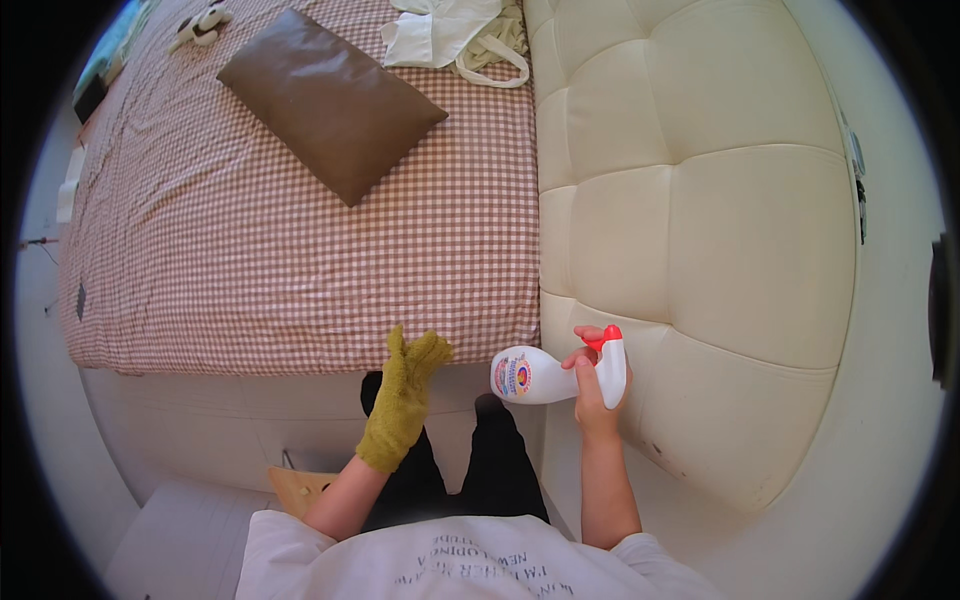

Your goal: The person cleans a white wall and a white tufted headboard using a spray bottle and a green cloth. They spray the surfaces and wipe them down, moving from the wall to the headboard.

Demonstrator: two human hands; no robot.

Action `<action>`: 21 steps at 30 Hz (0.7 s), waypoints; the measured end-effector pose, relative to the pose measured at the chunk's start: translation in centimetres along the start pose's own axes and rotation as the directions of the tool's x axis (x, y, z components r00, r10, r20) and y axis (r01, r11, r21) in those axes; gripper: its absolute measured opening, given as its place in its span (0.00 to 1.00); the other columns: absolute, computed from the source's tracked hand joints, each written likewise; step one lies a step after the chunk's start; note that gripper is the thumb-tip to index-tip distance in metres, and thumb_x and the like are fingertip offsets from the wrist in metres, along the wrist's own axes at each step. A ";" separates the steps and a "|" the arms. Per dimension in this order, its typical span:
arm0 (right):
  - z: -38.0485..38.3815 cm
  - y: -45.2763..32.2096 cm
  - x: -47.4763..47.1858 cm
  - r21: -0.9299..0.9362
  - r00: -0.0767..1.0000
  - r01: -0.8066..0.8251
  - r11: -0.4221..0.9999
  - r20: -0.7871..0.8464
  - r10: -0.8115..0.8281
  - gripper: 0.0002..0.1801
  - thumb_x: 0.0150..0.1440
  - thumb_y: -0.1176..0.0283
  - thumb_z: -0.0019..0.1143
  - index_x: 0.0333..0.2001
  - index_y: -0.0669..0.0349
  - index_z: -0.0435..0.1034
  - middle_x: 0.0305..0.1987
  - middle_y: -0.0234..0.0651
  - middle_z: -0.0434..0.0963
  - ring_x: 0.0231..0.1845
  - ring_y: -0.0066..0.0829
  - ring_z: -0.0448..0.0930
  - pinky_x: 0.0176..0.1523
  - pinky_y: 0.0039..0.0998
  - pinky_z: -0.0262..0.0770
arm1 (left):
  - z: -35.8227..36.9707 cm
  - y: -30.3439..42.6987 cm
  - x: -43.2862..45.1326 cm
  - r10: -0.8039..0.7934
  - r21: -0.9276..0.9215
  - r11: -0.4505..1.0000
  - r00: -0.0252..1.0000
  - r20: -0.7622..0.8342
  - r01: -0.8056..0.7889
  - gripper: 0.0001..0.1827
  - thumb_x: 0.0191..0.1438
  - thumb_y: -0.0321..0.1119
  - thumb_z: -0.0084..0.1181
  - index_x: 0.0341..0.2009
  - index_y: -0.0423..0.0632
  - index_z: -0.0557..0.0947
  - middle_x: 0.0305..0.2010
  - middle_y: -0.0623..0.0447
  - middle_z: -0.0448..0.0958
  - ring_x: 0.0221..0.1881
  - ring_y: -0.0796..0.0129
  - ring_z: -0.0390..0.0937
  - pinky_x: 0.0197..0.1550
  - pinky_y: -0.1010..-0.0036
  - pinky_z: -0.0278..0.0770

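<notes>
My left hand (403, 394) wears a fuzzy olive-green glove and holds nothing; thumb and fingers stand apart, beside the near edge of the bed. My right hand (597, 386) is bare and grips the neck of a white spray bottle (540, 376) with a red nozzle and trigger. The bottle tilts on its side, its labelled base pointing left towards the gloved hand. Just beyond both hands lies a brown-and-white checked bedspread (315, 277). To the right rises a cream tufted headboard (750, 247), with dark scuffs near its lower corner.
A brown cushion (334, 105) lies on the bed, with white cloth and a strap (450, 34) beyond it. A black-and-white plush toy (201, 26) sits at the far left. Behind my left arm, part of a wooden piece of furniture (296, 484) stands on the floor.
</notes>
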State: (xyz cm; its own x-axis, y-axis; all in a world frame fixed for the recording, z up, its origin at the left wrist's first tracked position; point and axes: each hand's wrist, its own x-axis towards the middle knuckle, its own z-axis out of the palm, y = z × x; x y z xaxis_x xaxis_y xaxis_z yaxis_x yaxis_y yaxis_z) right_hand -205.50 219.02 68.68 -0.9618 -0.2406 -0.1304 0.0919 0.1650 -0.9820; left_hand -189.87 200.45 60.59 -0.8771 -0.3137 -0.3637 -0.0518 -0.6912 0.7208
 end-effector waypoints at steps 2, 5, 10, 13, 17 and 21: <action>0.3 0.4 -2.0 0.007 0.998 0.029 1.000 -0.058 -0.028 0.17 0.53 0.79 0.48 0.48 0.70 0.65 0.47 0.44 0.72 0.29 0.24 0.75 0.37 0.26 0.72 | -2.1 2.1 1.7 -0.125 -0.274 0.950 0.987 0.097 0.147 0.25 0.65 0.38 0.35 0.66 0.57 0.57 0.64 0.57 0.63 0.65 0.62 0.59 0.71 0.60 0.47; 1.1 0.3 -5.6 0.010 0.984 0.019 1.000 -0.178 -0.017 0.14 0.51 0.81 0.48 0.44 0.69 0.65 0.43 0.42 0.72 0.27 0.23 0.75 0.34 0.24 0.72 | -2.3 7.6 3.4 -0.055 0.717 0.681 0.966 0.254 -0.150 0.23 0.63 0.34 0.39 0.63 0.55 0.63 0.62 0.61 0.65 0.63 0.67 0.61 0.71 0.61 0.45; 2.2 -3.1 -12.6 0.038 0.971 -0.016 0.999 -0.238 0.025 0.11 0.50 0.81 0.48 0.39 0.64 0.67 0.36 0.35 0.72 0.25 0.20 0.73 0.33 0.20 0.70 | 0.8 12.8 4.2 -0.180 0.853 -0.149 0.861 0.475 -0.501 0.20 0.58 0.26 0.47 0.55 0.52 0.72 0.56 0.64 0.71 0.59 0.75 0.65 0.72 0.65 0.43; 2.1 -4.5 -16.5 -0.008 0.978 0.023 1.000 -0.208 -0.024 0.12 0.48 0.81 0.49 0.39 0.65 0.67 0.35 0.36 0.72 0.27 0.24 0.73 0.33 0.23 0.71 | 2.4 12.0 4.1 -0.276 0.824 0.514 0.863 0.424 -0.240 0.14 0.56 0.26 0.50 0.48 0.50 0.77 0.49 0.63 0.74 0.56 0.78 0.67 0.72 0.68 0.46; 2.4 -4.0 -19.0 -0.083 0.936 0.184 0.979 -0.288 -0.200 0.13 0.46 0.81 0.51 0.39 0.64 0.68 0.32 0.36 0.74 0.28 0.27 0.74 0.35 0.25 0.71 | 9.5 14.1 3.3 -0.462 0.703 0.271 0.552 0.694 -0.657 0.11 0.52 0.32 0.54 0.42 0.54 0.80 0.44 0.65 0.75 0.52 0.78 0.68 0.69 0.70 0.51; 3.2 -0.8 -19.4 0.187 0.889 0.127 0.974 -0.457 -0.029 0.13 0.46 0.80 0.52 0.38 0.64 0.68 0.33 0.36 0.75 0.28 0.26 0.74 0.35 0.24 0.70 | 8.6 14.2 8.6 -0.581 0.824 0.492 0.598 0.551 -0.281 0.10 0.49 0.37 0.53 0.39 0.57 0.78 0.39 0.66 0.73 0.48 0.78 0.69 0.63 0.74 0.57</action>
State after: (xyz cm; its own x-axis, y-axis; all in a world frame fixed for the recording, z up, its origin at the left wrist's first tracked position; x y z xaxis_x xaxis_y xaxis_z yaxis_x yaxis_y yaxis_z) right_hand -186.10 220.47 71.55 -0.9755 0.2183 -0.0256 0.0153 -0.0487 -0.9987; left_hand -202.31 193.53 72.81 -0.7581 0.5730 -0.3113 -0.1723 0.2844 0.9431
